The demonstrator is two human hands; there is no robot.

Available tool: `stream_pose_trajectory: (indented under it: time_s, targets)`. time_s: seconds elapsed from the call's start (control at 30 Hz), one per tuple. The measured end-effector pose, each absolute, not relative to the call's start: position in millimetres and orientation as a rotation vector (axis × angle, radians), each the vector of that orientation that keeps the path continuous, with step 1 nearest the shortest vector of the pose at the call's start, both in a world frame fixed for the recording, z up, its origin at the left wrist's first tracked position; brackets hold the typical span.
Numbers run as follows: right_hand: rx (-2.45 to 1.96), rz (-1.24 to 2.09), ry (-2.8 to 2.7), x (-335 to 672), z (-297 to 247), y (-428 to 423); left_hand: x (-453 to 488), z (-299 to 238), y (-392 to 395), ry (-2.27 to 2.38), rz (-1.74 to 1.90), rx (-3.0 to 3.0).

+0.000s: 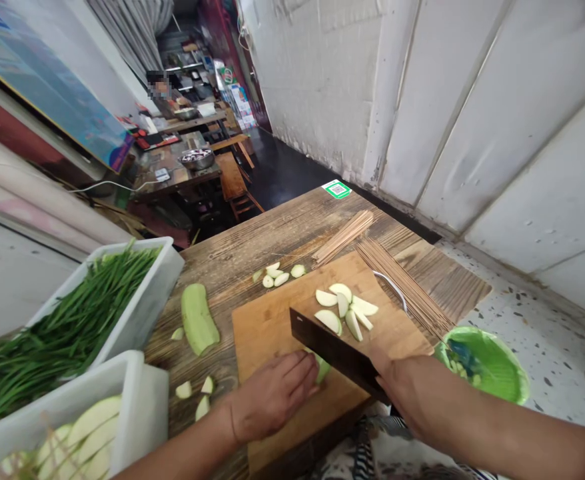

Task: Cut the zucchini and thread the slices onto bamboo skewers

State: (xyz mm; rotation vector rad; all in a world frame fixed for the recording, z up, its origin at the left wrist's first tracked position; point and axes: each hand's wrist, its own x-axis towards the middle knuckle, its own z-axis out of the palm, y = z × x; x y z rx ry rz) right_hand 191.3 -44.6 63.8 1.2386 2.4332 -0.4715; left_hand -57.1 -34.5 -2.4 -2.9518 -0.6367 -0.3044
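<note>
Pale green squash piece (323, 367): lying on the near half of the wooden cutting board (262, 327), partly hidden under the left hand (283, 385). On my feed the left fingers are bent and drawn together over it, holding it to the wood. Right hand (408, 383): I read its fingers as closed around the handle of a dark, broad knife (330, 347); the handle is mostly covered by the hand. The blade slants just beside the squash piece; I cannot tell whether the edge touches it.

Beyond the blade, a loose cluster of cut wedges (343, 308) lies on the board. Off the board to the left I log a longer, peeled-looking squash length (199, 320) with a few small chunks near it. Past the far edge: small offcuts (276, 275) and a bundle of thin sticks (343, 238); more sticks (397, 283) lie along the board's right side.

Outer zone: a green bin (518, 377) at right with scraps inside; at left, a white tub (165, 267) of long green stalks and a nearer white tub (155, 400) of pale slices. In the background, a person (175, 101) is at another table.
</note>
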Motion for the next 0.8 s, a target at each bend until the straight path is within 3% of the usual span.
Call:
stream_pose_trajectory:
  time_s: [0.27,0.8]
  targets:
    - [1.338,-0.523,2.444,200.0,72.9,-25.5,-75.0,24.7,-33.7,-0.747,0.516,-3.198]
    - [1.227,-0.346,2.562,202.1,89.7,-44.1,-46.5,25.6,-40.0,-1.151,0.679,-3.249]
